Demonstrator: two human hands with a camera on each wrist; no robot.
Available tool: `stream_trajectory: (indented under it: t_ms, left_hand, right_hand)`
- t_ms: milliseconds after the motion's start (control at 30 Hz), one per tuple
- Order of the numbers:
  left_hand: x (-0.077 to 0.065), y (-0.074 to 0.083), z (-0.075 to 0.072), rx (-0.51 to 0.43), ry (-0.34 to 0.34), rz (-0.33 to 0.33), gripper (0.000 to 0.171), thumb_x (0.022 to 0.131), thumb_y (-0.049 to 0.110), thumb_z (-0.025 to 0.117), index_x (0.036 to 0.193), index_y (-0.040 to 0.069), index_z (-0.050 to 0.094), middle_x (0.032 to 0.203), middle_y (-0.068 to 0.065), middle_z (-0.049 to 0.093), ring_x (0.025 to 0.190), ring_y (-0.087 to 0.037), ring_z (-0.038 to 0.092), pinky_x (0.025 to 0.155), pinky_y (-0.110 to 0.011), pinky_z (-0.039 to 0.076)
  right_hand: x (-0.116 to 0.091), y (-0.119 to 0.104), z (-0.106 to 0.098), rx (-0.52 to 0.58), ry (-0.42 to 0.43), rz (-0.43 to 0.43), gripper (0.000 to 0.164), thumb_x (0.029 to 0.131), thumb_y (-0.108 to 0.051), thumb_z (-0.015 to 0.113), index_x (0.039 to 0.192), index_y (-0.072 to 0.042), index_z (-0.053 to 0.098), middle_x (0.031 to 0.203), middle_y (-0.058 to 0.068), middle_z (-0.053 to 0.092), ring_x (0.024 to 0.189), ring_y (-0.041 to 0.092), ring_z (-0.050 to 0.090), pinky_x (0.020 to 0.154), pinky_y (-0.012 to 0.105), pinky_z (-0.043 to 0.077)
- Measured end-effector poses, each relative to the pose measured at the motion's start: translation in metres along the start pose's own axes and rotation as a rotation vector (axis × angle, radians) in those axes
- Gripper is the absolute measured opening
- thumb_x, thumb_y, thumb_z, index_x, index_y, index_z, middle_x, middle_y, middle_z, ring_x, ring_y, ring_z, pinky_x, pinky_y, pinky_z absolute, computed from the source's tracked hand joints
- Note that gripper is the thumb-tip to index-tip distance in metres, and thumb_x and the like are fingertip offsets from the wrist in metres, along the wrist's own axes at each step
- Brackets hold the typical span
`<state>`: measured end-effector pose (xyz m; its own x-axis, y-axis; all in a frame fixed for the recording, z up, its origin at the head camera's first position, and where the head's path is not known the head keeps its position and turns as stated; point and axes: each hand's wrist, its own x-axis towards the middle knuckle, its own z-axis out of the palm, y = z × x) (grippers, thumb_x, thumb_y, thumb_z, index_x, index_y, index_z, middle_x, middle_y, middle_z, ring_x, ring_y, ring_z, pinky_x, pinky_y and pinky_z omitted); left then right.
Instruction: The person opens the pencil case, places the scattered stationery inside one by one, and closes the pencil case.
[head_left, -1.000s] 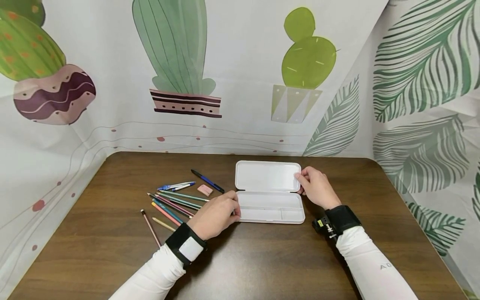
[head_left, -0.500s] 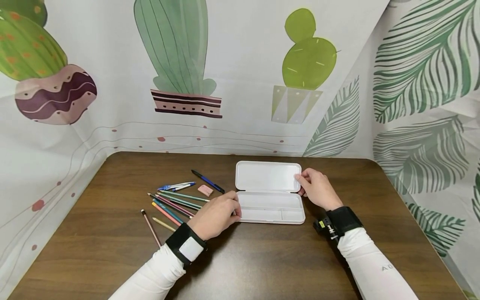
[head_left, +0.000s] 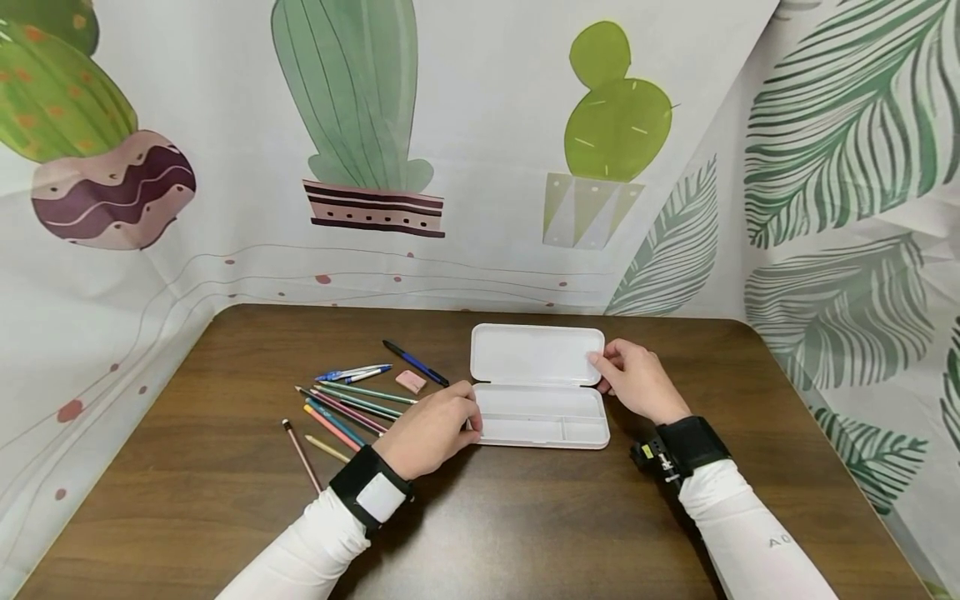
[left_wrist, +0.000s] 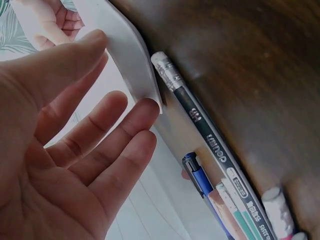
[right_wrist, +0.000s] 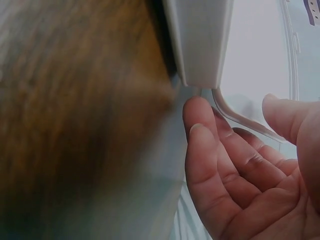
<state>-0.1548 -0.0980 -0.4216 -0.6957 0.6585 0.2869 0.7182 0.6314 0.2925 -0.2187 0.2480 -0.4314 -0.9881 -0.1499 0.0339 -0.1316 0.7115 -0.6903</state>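
Note:
A white pencil case (head_left: 525,400) lies unfolded on the wooden table, its lid (head_left: 528,354) tipped back behind the compartments. Its bare inside has a long section and a small one at the front right. My left hand (head_left: 431,429) holds the left end, thumb and fingers at the front corner. In the left wrist view the thumb lies over the case wall (left_wrist: 127,47). My right hand (head_left: 637,382) pinches the lid's right edge, thumb on the inner face and other fingers behind it. The right wrist view shows fingertips (right_wrist: 197,112) right at the case's end.
Several pencils (head_left: 337,421) fan out left of my left hand, one pencil (head_left: 302,454) apart. Behind them are blue-and-white pens (head_left: 352,372), a pink eraser (head_left: 410,381) and a dark blue pen (head_left: 416,363). A printed cloth (head_left: 487,275) hangs behind the table.
My right wrist has shifted slightly to the right and nearer, its fingers staying at the lid's edge. My left hand and the pencil case keep their places.

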Motion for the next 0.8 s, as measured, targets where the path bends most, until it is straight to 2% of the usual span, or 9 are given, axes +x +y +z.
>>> stream_trajectory:
  t_ms: [400,600,800]
  left_hand:
    - [0.001,-0.002,-0.006,-0.013,-0.014,-0.029,0.013,0.088,0.012,0.088,0.093,0.009,0.076,0.096,-0.002,0.063,0.084,-0.013,0.064,0.080,-0.028,0.056]
    - [0.001,-0.003,-0.009,0.005,0.004,-0.041,0.020,0.088,0.015,0.088,0.102,0.008,0.076,0.102,-0.002,0.065,0.093,-0.016,0.066,0.085,-0.031,0.056]
    - [-0.001,-0.005,-0.015,0.002,0.034,-0.066,0.024,0.089,0.014,0.088,0.108,0.008,0.076,0.108,-0.002,0.066,0.096,-0.015,0.066,0.080,-0.031,0.057]
  right_hand:
    - [-0.010,-0.003,-0.008,-0.042,0.020,-0.006,0.033,0.107,-0.031,0.066,0.119,0.000,0.064,0.087,0.008,0.074,0.075,0.022,0.073,0.063,0.035,0.052]
    - [-0.018,-0.003,-0.011,-0.074,0.023,-0.020,0.031,0.107,-0.026,0.065,0.120,0.003,0.064,0.088,0.009,0.072,0.075,0.021,0.072,0.065,0.035,0.054]
    - [-0.031,-0.006,-0.014,-0.098,0.014,-0.032,0.037,0.106,-0.026,0.067,0.125,0.006,0.062,0.089,0.007,0.071,0.072,0.019,0.071,0.062,0.035,0.054]
